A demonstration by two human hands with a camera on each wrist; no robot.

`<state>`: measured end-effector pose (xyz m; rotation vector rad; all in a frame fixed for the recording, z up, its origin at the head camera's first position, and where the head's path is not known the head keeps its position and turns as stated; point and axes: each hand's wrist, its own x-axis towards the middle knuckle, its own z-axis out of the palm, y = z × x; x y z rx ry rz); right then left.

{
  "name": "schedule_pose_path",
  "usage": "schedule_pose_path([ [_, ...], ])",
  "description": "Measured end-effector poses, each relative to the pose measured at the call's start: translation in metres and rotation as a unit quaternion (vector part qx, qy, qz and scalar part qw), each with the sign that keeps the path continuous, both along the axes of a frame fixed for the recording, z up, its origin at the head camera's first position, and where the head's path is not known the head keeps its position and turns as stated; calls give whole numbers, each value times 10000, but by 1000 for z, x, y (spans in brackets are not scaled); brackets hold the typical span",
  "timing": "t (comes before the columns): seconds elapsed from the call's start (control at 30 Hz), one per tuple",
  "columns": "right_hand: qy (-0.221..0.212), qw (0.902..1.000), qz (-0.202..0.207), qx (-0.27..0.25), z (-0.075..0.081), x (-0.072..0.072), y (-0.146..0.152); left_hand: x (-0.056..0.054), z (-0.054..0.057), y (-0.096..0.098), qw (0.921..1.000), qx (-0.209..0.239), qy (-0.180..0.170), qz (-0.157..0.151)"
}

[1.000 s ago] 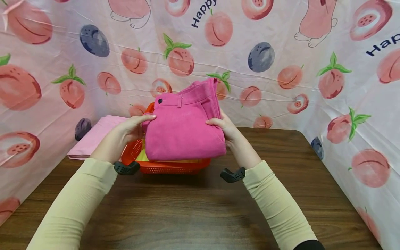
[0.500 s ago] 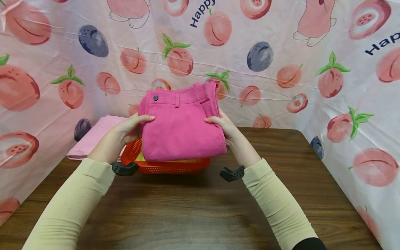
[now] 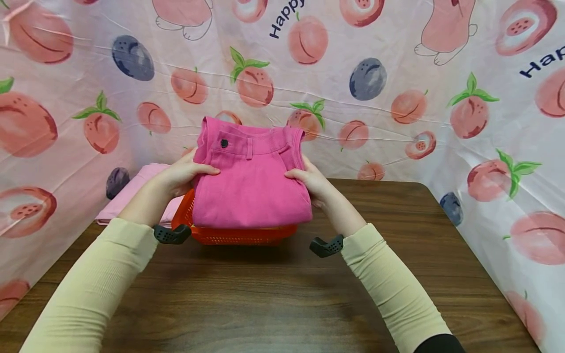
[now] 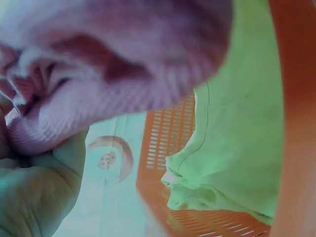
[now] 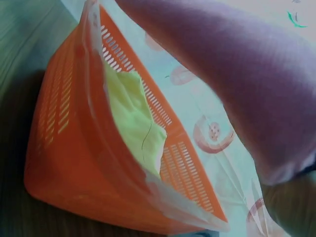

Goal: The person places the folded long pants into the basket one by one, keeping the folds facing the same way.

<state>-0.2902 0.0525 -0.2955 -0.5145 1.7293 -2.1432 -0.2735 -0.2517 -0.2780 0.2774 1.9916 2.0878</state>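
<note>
Both hands hold up folded bright pink trousers [image 3: 251, 191], with a dark button and a belt loop at the waistband. My left hand [image 3: 180, 175] grips the left side, thumb across the front. On the opposite side my right hand [image 3: 317, 182] pinches the fabric the same way; the fingers behind the cloth are hidden. The trousers hang over an orange perforated basket [image 3: 244, 237] and cover most of it in the head view. Inside the basket lies a yellow-green garment [image 4: 237, 133], plain in both wrist views.
A folded light pink cloth [image 3: 132, 193] lies on the table left of the basket. The brown wooden table [image 3: 273, 299] extends forward and to the right. A fruit-printed sheet [image 3: 397, 49] hangs behind and along both sides. Black devices [image 3: 172, 234] sit at the wrists.
The trousers have shifted slightly left and turned more level, their left waist edge now showing wider. My left hand has moved a little left and down; both hands keep their hold.
</note>
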Motion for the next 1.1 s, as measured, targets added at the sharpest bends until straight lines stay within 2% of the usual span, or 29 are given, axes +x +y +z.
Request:
schedule_pose_path([
  [0.13, 209, 9995, -83, 209, -2, -2, 0, -1, 1, 1, 9994, -289, 71, 150],
  [0.23, 578, 9975, -259, 329, -2, -4, -2, -2, 1, 0, 9980, -477, 259, 313],
  [0.4, 1379, 9887, -367, 468, -4, -9, -7, -5, 1, -4, 9893, -990, 804, 706],
  [0.47, 1551, 9863, -302, 477, -5, -11, -8, -5, 1, -5, 9846, -1227, 997, 740],
  [0.67, 1609, 9826, -321, 874, -7, -11, -12, -7, 0, -7, 9759, -1665, 1273, 613],
  [0.87, 1459, 9779, -431, 1435, -4, -10, -18, -9, 1, -10, 9715, -1877, 1348, 534],
  [1.0, 1362, 9712, -521, 1884, -4, -10, -21, -12, 1, -13, 9663, -2229, 1170, 537],
  [1.1, 1520, 9575, -465, 2407, -6, -12, -23, -14, -2, -15, 9616, -2490, 1039, 510],
])
